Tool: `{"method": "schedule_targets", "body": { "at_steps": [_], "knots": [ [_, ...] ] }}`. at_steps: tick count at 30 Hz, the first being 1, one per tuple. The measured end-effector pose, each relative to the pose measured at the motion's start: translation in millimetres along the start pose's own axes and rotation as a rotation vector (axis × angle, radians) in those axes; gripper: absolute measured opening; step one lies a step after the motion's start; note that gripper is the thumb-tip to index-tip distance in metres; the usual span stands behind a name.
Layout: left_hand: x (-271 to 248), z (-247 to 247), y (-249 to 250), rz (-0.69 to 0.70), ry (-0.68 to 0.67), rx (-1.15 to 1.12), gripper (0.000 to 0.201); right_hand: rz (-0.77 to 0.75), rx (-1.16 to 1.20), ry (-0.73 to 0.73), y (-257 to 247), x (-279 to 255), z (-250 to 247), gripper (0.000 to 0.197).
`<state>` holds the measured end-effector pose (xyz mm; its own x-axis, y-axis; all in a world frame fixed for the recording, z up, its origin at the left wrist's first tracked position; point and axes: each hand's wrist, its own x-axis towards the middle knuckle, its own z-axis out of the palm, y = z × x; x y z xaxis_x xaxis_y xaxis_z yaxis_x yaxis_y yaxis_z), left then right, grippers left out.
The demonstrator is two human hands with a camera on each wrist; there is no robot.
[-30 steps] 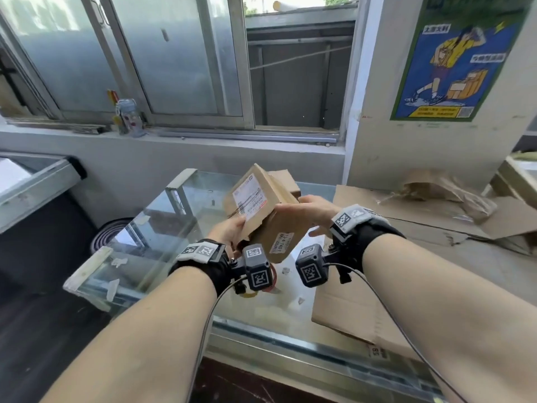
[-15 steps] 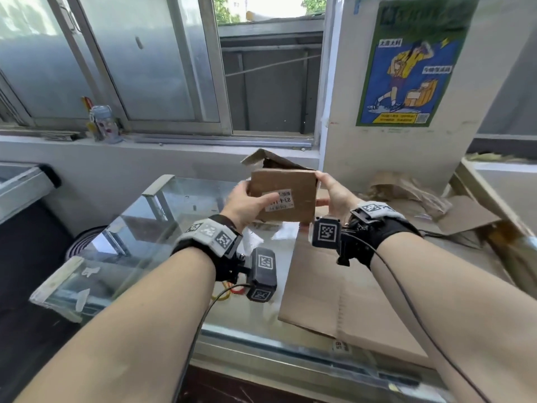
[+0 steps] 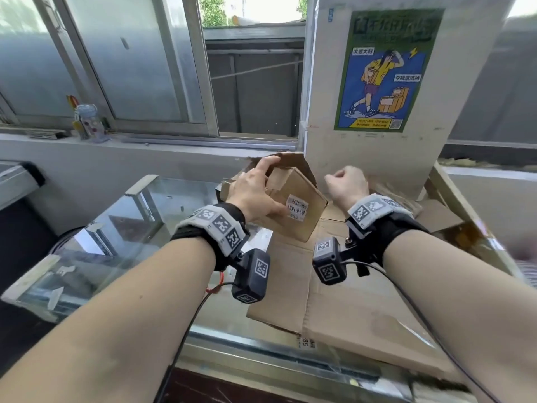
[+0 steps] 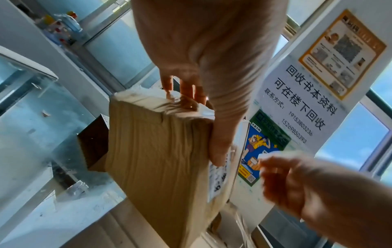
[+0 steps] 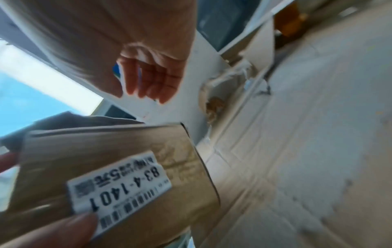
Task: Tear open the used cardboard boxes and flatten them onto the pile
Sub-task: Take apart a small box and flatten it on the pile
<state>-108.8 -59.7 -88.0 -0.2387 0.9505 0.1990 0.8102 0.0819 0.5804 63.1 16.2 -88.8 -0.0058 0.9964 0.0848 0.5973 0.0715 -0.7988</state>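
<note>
A small brown cardboard box (image 3: 302,210) with a white label reading 83-4-1401 is held tilted above the flattened cardboard pile (image 3: 343,292). My left hand (image 3: 270,187) grips it alone, fingers over the top edge and thumb by the label. An opened flap (image 3: 293,159) sticks up behind the box. In the left wrist view the box (image 4: 152,159) is pinched between thumb and fingers of my left hand (image 4: 200,122). My right hand (image 3: 345,183) hangs just right of the box, clear of it, fingers curled on nothing. The right wrist view shows those curled fingers (image 5: 152,83) above the box (image 5: 118,157).
The pile lies on a glass-topped counter (image 3: 130,228) with a metal front edge. A white pillar with a poster (image 3: 386,71) stands right behind the box. Crumpled paper and cardboard scraps (image 3: 436,210) lie at the right. A bottle (image 3: 87,123) stands on the windowsill.
Both hands held the box by its sides before. My right hand has let go and drawn off to the right. My left hand has turned the box and now carries it alone.
</note>
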Motion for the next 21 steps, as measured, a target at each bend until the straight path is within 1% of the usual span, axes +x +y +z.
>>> {"method": "schedule_targets", "body": {
  "at_steps": [1,3,4,6,8,10,12,13,14,15,17,19,21],
  "knots": [
    [-1.4,2.3,3.4,0.008,0.022,0.078,0.104,-0.128,0.003,0.043,-7.7,-1.9,-5.4,0.015],
    [-3.5,5.2,9.6,0.026,0.048,0.181,0.109,-0.326,0.052,-0.013,-20.3,-6.0,-11.3,0.012],
    [-3.7,6.5,12.9,0.034,0.043,0.198,0.112,-0.383,0.062,-0.065,-24.3,-8.8,-13.4,0.016],
    [-3.1,8.2,17.2,0.042,0.01,0.163,0.117,-0.425,0.045,-0.15,-27.6,-10.7,-14.1,0.022],
    [-2.9,8.3,20.6,0.053,-0.033,0.085,0.12,-0.41,0.01,-0.177,-27.6,-10.7,-13.5,0.02],
    [-2.7,7.5,23.9,0.089,-0.061,0.052,0.123,-0.359,-0.019,-0.213,-24.8,-8.3,-11.9,0.018],
    [-2.7,7.9,29.4,0.146,-0.08,0.053,0.123,-0.273,-0.032,-0.301,-20.3,-5.2,-11.0,0.03],
    [-2.7,9.0,32.6,0.173,-0.098,0.048,0.121,-0.218,-0.001,-0.355,-17.6,-4.0,-10.9,0.033],
    [-3.3,9.7,36.2,0.19,-0.126,0.04,0.118,-0.167,0.038,-0.396,-14.9,-3.2,-12.1,0.032],
    [-3.5,10.8,38.2,0.194,-0.162,0.036,0.112,-0.14,0.057,-0.419,-11.7,-1.9,-13.7,0.028],
    [-5.0,11.0,40.4,0.188,-0.216,0.068,0.089,-0.123,0.027,-0.426,-4.9,-0.3,-17.5,0.022],
    [-5.7,10.3,41.9,0.215,-0.226,0.193,0.064,-0.078,0.031,-0.415,3.3,0.9,-18.2,0.02],
    [-6.8,12.2,44.1,0.268,-0.231,0.344,0.053,-0.041,0.054,-0.398,9.5,0.7,-15.0,0.02]
  ]
}}
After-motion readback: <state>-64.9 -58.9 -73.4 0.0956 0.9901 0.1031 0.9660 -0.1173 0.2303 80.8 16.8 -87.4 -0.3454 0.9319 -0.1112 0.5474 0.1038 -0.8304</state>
